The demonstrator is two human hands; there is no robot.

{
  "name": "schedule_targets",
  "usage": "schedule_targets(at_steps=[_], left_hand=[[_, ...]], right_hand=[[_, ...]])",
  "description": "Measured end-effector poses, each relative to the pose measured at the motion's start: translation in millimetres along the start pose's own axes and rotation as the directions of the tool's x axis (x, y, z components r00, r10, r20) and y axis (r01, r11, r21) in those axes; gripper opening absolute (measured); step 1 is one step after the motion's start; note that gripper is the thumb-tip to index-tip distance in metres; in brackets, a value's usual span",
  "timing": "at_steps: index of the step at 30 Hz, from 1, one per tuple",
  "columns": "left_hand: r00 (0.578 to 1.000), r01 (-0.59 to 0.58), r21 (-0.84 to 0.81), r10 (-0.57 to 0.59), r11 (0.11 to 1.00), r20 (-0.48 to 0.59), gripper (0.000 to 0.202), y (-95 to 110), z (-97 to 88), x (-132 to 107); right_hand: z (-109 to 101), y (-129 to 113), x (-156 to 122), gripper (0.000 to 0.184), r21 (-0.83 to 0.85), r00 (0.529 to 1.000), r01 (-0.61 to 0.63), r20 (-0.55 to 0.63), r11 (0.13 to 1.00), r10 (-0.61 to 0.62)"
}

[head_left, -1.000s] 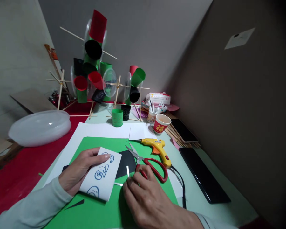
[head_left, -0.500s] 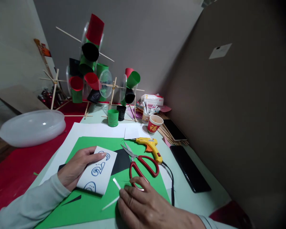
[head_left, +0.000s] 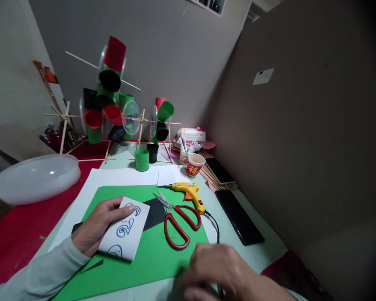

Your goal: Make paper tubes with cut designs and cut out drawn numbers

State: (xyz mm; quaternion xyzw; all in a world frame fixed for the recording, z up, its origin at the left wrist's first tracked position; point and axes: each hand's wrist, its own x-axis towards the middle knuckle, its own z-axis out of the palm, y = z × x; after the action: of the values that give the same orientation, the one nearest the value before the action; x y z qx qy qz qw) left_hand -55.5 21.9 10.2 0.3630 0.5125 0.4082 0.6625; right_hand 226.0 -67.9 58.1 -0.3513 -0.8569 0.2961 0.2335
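Observation:
My left hand (head_left: 97, 225) grips a folded white paper (head_left: 137, 234) with blue swirling drawings, thumb on top, over a green sheet (head_left: 163, 267). My right hand (head_left: 219, 267), blurred by motion, is at the lower right beyond the green sheet's edge; its fingertips are smeared, so what they hold, if anything, cannot be made out. Between the hands, red-handled scissors (head_left: 177, 225) lie with blades slightly apart, tips over a black paper piece (head_left: 155, 213). A thin black paper sliver (head_left: 92, 266) rests below my left wrist.
A yellow glue gun (head_left: 191, 193) with a black cord lies behind the scissors. Dark phones (head_left: 238, 217) are at the right. A red paper cup (head_left: 194, 165) and a pen cup (head_left: 184, 156) stand behind. Farther back, a stick frame (head_left: 142, 121) carries coloured paper cups; a translucent plastic lid (head_left: 37, 175) sits left.
My right hand has moved right, away from the scissors, and the two white strips near its fingers no longer show on the green sheet. My left hand keeps holding the folded paper. The view has shifted.

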Motion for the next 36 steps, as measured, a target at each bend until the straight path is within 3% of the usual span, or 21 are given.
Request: schedule_targets(at_steps=[2, 7, 10, 14, 18, 25, 29, 33, 36], left_hand=[[0.999, -0.030, 0.033, 0.029, 0.999, 0.024, 0.041, 1, 2.3, -5], [0.987, -0.143, 0.158, 0.128, 0.977, 0.100, 0.037, 4, 6.6, -19], [0.971, -0.212, 0.227, 0.178, 0.951, 0.162, 0.035, 2, 6.6, -22], [0.961, -0.245, 0.253, 0.201, 0.936, 0.188, 0.031, -4, 5.9, -19], [0.967, -0.255, 0.235, 0.254, 0.938, 0.034, 0.041, -7, 4.2, -15], [0.921, -0.288, 0.351, 0.358, 0.891, -0.155, 0.039, -3, -0.6, -19], [0.902, -0.303, 0.293, 0.372, 0.907, -0.218, 0.031, 0, 6.6, -24], [0.935, -0.269, 0.234, 0.312, 0.934, -0.171, 0.032, 3, 9.2, -26], [0.928, -0.290, 0.269, 0.339, 0.918, -0.157, 0.032, 6, 9.4, -26]], right_hand=[[-3, -1, 22, 0.015, -0.002, 0.985, -0.090, -0.145, 0.996, 0.089], [3, 11, 82, 0.028, 0.093, 0.991, -0.109, -0.063, 0.990, 0.115], [15, 20, 98, 0.011, 0.170, 0.996, -0.056, -0.054, 0.984, 0.066], [29, 32, 100, 0.011, 0.287, 0.995, -0.038, -0.075, 0.957, 0.062], [37, 42, 99, 0.013, 0.400, 0.983, -0.054, -0.137, 0.915, 0.118], [36, 43, 98, 0.019, 0.555, 0.927, -0.052, -0.283, 0.830, 0.247], [36, 43, 97, 0.020, 0.652, 0.926, -0.057, -0.248, 0.756, 0.284], [38, 44, 97, 0.023, 0.767, 0.933, -0.101, -0.147, 0.633, 0.327], [40, 44, 97, 0.027, 0.806, 0.932, -0.131, -0.099, 0.578, 0.349]])
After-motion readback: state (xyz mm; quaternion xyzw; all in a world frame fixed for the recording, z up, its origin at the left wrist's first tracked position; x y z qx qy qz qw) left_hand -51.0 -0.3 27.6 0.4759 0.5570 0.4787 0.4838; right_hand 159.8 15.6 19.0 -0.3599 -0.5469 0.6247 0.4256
